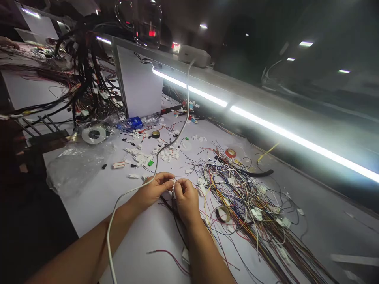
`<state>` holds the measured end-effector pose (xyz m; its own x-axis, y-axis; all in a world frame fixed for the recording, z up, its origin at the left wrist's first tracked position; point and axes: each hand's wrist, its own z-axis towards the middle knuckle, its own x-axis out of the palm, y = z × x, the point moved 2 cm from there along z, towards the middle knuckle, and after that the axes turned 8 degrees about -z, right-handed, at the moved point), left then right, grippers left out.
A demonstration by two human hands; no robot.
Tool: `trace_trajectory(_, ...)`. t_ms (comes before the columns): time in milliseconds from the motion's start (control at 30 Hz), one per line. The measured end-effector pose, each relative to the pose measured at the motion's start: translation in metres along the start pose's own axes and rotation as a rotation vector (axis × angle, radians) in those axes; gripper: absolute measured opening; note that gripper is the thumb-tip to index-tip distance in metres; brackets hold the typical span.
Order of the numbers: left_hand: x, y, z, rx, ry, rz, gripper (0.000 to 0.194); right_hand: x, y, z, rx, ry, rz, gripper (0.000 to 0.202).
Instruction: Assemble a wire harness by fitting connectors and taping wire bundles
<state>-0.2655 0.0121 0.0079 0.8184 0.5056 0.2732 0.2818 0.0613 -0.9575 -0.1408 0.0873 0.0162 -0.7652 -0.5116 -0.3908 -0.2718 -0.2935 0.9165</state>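
My left hand (155, 189) and my right hand (187, 199) meet over the middle of the white table (139, 232). Between my left thumb and fingers is a small white connector (172, 184), partly hidden by the fingertips. My right fingers are pinched beside it, on what looks like a thin wire end. Dark wires (177, 228) run down from between the hands along my right forearm. A white cable (126, 193) passes across my left wrist area and up to a white box (194, 56) on the shelf.
White connectors (168, 154) lie scattered beyond the hands. A large wire bundle (245, 209) spreads at the right, with tape rolls (222, 214) around it. Plastic bags (77, 169), a clear tape roll (93, 135) and a bottle (134, 122) lie at the left.
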Motion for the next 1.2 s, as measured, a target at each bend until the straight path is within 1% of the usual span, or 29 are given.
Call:
trace_trajectory(100, 0.002, -0.003, -0.001, -0.109, -0.034, -0.169, 0.028, 0.002, 0.001, -0.001, 0.03, 0.036, 0.144, 0.018)
trace_trajectory(200, 0.002, -0.006, -0.003, -0.173, -0.028, -0.213, 0.028, 0.003, 0.001, -0.002, 0.029, 0.058, 0.163, 0.017)
trace_trajectory(333, 0.0, -0.005, -0.005, -0.177, -0.037, -0.17, 0.031, 0.004, -0.001, -0.005, -0.04, 0.065, 0.079, 0.017)
trace_trajectory(400, 0.001, -0.003, -0.006, -0.176, -0.05, -0.184, 0.03, 0.004, -0.003, -0.007, -0.027, 0.04, 0.098, 0.018)
trace_trajectory(500, 0.005, 0.0, -0.007, -0.187, -0.089, -0.294, 0.025, 0.006, -0.006, -0.006, 0.046, -0.014, 0.161, 0.021)
trace_trajectory(600, 0.01, 0.003, -0.008, -0.214, -0.112, -0.444, 0.021, 0.007, -0.004, -0.005, 0.099, -0.005, 0.261, 0.021)
trace_trajectory(700, 0.012, 0.003, -0.008, -0.231, -0.1, -0.511, 0.018, 0.007, -0.001, -0.004, 0.104, 0.008, 0.315, 0.021)
trace_trajectory(833, 0.011, 0.001, -0.008, -0.241, -0.104, -0.519, 0.016, 0.007, -0.001, -0.005, 0.103, 0.01, 0.267, 0.021)
trace_trajectory(933, 0.01, 0.0, -0.009, -0.236, -0.1, -0.531, 0.017, 0.007, -0.002, -0.005, 0.105, 0.027, 0.272, 0.019)
trace_trajectory(1033, 0.009, 0.0, -0.008, -0.241, -0.096, -0.494, 0.019, 0.007, -0.003, -0.004, 0.103, 0.035, 0.263, 0.018)
trace_trajectory(1200, 0.01, 0.003, -0.009, -0.226, -0.118, -0.396, 0.025, 0.006, -0.007, -0.003, 0.029, -0.01, 0.007, 0.016)
